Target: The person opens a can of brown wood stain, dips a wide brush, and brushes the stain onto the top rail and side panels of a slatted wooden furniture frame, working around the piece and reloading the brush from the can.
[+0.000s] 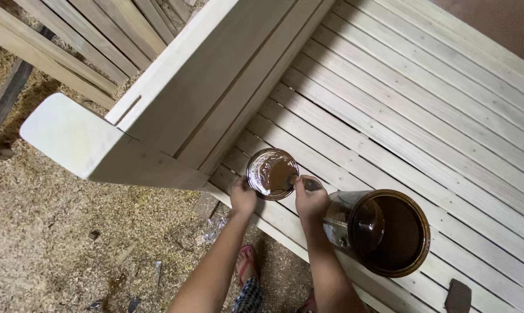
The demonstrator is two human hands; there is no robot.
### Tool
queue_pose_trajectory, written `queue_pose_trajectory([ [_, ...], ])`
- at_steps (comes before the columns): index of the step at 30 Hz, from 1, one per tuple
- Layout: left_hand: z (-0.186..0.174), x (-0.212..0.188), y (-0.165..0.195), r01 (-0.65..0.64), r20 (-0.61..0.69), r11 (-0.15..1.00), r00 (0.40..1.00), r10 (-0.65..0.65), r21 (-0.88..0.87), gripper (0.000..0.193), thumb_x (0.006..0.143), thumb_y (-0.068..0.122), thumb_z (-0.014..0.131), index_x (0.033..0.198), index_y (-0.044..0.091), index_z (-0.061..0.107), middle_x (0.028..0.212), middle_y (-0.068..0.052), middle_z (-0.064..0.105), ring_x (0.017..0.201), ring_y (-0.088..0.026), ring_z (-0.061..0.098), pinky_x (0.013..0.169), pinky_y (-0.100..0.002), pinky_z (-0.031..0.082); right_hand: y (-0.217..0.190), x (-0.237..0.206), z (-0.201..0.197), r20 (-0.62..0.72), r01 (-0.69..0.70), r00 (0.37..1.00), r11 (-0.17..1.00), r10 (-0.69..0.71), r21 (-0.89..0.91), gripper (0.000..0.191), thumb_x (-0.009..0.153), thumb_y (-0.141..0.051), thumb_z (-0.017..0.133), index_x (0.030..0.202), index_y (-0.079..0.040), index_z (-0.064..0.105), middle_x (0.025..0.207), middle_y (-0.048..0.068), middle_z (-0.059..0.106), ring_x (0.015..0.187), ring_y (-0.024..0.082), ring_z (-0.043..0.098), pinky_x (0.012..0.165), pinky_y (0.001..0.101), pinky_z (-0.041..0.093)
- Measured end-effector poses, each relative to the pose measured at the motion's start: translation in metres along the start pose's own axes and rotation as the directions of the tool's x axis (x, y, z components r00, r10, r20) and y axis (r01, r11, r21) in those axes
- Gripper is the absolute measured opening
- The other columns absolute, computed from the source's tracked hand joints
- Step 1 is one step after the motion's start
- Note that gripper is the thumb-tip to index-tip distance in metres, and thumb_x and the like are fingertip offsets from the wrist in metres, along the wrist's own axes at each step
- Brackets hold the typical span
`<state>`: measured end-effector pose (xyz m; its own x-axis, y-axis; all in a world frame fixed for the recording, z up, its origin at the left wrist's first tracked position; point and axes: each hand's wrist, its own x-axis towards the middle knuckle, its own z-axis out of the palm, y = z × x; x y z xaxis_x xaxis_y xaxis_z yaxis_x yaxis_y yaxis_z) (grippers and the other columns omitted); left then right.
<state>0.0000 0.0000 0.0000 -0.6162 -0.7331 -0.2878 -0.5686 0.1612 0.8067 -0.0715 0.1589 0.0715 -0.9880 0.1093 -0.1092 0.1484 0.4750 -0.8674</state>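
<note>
Stain is being stirred in a small bowl [272,173], steadied by the left hand [243,196], the right hand [310,199] clenched on a brush [306,184], beside an open can [383,230] at lower centre, while the slatted bed frame [424,116] appears wholly unstained.

Left grip [243,196], right grip [310,199] clenched
</note>
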Motion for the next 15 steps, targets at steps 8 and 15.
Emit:
queue_pose_trajectory([
  [8,-0.029,-0.032,0.066,0.216,0.251,0.854,0.962,-0.104,-0.474,0.035,0.100,0.001,0.047,0.131,0.003,0.063,0.125,-0.009,0.070,0.116,-0.017,0.064,0.105,-0.028,0.048,-0.018,0.007,-0.011,-0.009,0.160,0.987,0.984,-0.161,-0.074,0.016,0.090,-0.015,0.077,0.095,0.000,0.075,0.084,0.012,0.078,0.076,0.020,0.076,0.071,0.0316,0.058],
  [15,-0.054,-0.064,0.096,0.123,0.142,0.892,0.988,-0.067,-0.435,0.030,0.100,0.005,0.053,0.126,0.003,0.067,0.116,-0.010,0.074,0.107,-0.016,0.068,0.099,-0.030,0.052,-0.052,-0.014,-0.040,0.029,-0.056,0.998,0.947,0.050,0.317,0.022,0.098,-0.013,0.071,0.105,0.008,0.072,0.090,0.021,0.077,0.078,0.026,0.074,0.065,0.0307,0.058],
])
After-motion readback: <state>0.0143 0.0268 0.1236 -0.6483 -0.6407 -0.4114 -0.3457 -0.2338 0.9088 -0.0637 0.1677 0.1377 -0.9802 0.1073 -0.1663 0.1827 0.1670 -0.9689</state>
